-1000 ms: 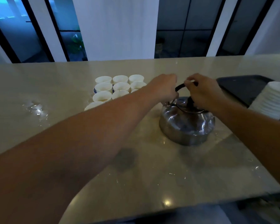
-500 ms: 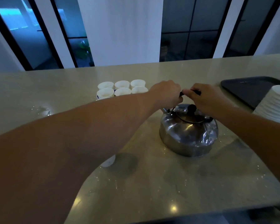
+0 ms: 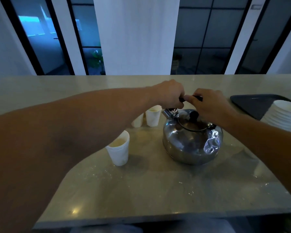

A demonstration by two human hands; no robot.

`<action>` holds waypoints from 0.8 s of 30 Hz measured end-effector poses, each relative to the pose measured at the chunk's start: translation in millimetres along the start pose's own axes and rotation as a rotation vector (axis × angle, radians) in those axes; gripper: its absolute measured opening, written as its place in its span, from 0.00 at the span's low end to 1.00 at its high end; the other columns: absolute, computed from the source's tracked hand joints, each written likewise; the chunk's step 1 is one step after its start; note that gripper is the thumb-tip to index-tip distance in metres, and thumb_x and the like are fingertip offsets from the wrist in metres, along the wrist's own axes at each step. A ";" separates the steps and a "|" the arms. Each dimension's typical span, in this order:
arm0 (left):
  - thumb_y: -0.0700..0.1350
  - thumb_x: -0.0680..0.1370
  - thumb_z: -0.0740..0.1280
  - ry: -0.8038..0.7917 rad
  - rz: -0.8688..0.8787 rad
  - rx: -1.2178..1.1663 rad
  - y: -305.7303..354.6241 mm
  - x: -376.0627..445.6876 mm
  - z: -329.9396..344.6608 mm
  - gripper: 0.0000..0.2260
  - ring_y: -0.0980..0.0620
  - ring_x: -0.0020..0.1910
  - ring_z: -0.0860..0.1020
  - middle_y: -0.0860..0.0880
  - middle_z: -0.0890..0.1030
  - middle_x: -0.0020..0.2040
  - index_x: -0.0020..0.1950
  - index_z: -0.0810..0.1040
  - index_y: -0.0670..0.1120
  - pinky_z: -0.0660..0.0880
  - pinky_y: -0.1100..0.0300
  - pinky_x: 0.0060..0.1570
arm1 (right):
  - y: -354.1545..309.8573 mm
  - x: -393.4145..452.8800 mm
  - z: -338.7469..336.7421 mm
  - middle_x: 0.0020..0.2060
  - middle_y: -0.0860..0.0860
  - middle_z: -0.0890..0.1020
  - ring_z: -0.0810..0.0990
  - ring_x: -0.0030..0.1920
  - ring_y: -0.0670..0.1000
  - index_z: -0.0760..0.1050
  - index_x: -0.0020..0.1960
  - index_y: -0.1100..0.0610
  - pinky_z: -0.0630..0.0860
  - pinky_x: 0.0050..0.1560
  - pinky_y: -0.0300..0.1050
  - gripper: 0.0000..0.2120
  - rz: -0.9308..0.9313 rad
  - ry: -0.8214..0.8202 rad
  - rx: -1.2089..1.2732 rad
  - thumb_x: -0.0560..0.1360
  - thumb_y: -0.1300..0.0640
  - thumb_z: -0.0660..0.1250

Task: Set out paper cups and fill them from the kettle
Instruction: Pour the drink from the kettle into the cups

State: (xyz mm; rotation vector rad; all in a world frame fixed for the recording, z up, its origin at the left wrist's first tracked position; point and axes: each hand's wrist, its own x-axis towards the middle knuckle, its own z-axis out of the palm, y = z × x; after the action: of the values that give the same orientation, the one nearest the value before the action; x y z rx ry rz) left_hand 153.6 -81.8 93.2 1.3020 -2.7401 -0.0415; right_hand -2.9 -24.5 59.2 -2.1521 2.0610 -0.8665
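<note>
At centre frame, both hands, left (image 3: 170, 95) and right (image 3: 208, 105), grip the black handle (image 3: 198, 98) of a steel kettle (image 3: 191, 142). Filled cups (image 3: 119, 148) stand at its left.

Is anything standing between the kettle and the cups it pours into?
Nothing visible does. Both hands, left hand and right hand, grip the handle of the kettle. Its spout points toward the nearest cup, with only bare counter between.
</note>
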 end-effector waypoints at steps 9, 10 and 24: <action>0.51 0.76 0.68 0.017 -0.073 -0.008 -44.4 -39.1 -35.1 0.08 0.57 0.26 0.80 0.47 0.83 0.32 0.46 0.81 0.48 0.71 0.62 0.31 | -61.9 14.9 -9.4 0.34 0.51 0.77 0.73 0.34 0.48 0.79 0.47 0.57 0.65 0.32 0.43 0.20 -0.154 -0.016 0.008 0.79 0.40 0.63; 0.51 0.76 0.68 0.020 -0.075 0.001 -46.9 -41.1 -38.4 0.08 0.58 0.25 0.78 0.46 0.83 0.32 0.45 0.81 0.48 0.71 0.62 0.31 | -66.0 16.3 -11.1 0.34 0.50 0.77 0.73 0.34 0.48 0.79 0.47 0.56 0.65 0.32 0.43 0.19 -0.154 -0.019 0.012 0.79 0.40 0.63; 0.54 0.77 0.67 0.095 -0.129 0.022 -112.7 -79.4 -43.4 0.13 0.46 0.39 0.78 0.46 0.81 0.36 0.44 0.79 0.44 0.72 0.56 0.37 | -131.0 53.3 9.3 0.34 0.48 0.76 0.73 0.36 0.47 0.79 0.44 0.54 0.66 0.34 0.41 0.18 -0.349 -0.080 -0.047 0.77 0.39 0.65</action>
State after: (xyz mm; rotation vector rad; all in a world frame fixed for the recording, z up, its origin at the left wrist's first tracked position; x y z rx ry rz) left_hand 295.0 -90.6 121.6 1.4456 -2.5822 0.0393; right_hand 118.2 -62.0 122.7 -2.5730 1.7138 -0.7475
